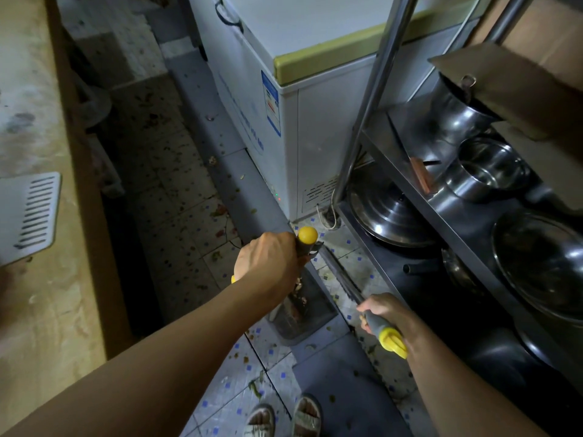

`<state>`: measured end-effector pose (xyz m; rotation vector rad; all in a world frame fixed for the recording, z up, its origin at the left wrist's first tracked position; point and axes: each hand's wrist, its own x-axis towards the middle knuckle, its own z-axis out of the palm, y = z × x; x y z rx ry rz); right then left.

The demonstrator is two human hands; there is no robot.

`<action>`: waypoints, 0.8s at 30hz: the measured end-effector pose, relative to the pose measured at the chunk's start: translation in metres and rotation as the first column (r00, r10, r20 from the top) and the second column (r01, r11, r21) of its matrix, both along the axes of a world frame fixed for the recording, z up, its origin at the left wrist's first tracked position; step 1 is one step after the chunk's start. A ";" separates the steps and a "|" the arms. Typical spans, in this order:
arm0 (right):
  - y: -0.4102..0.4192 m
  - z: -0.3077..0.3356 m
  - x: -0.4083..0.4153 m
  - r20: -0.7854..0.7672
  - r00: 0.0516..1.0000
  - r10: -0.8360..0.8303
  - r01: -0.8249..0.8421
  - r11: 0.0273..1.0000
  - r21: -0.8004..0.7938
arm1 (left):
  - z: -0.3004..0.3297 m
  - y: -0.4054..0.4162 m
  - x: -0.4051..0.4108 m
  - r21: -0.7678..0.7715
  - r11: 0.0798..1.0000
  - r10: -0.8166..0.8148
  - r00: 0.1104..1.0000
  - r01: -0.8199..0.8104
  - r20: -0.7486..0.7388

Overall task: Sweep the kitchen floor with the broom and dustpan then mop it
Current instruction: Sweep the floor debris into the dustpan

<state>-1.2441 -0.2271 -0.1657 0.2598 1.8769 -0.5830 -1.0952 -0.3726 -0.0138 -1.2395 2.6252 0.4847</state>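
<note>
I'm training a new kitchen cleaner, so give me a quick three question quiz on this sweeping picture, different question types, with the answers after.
1. True or false: the left hand grips the dustpan handle, the one with the yellow knob.
2. Multiple choice: the broom bristles rest on the floor closest to A) the tan counter, B) the metal shelf rack, C) the sandalled feet.
3. Fill in: the dustpan already holds some ____.

Key: 1 true. 2 B. 3 debris. The right hand holds the broom's grey and yellow handle.
</note>
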 end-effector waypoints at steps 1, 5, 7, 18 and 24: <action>0.003 0.000 -0.003 0.004 1.000 -0.026 0.026 1.000 -0.004 | -0.001 0.001 -0.003 -0.001 1.000 0.003 1.000 -0.003 -0.002; 0.018 0.000 -0.012 0.013 0.996 -0.085 0.085 0.996 -0.012 | -0.004 0.004 -0.018 0.008 1.000 0.006 1.000 -0.006 -0.012; 0.022 0.000 -0.018 -0.008 0.994 -0.105 0.104 0.994 -0.028 | -0.006 0.004 -0.026 0.015 1.000 0.009 1.000 -0.009 -0.021; 0.012 -0.007 -0.048 -0.099 0.990 -0.102 0.097 0.994 -0.047 | -0.008 -0.002 -0.073 0.035 0.998 0.046 0.998 -0.045 -0.046; 0.005 -0.015 -0.045 -0.089 0.995 0.052 -0.053 0.998 -0.016 | -0.013 -0.002 -0.084 0.024 0.999 0.037 0.999 -0.036 -0.021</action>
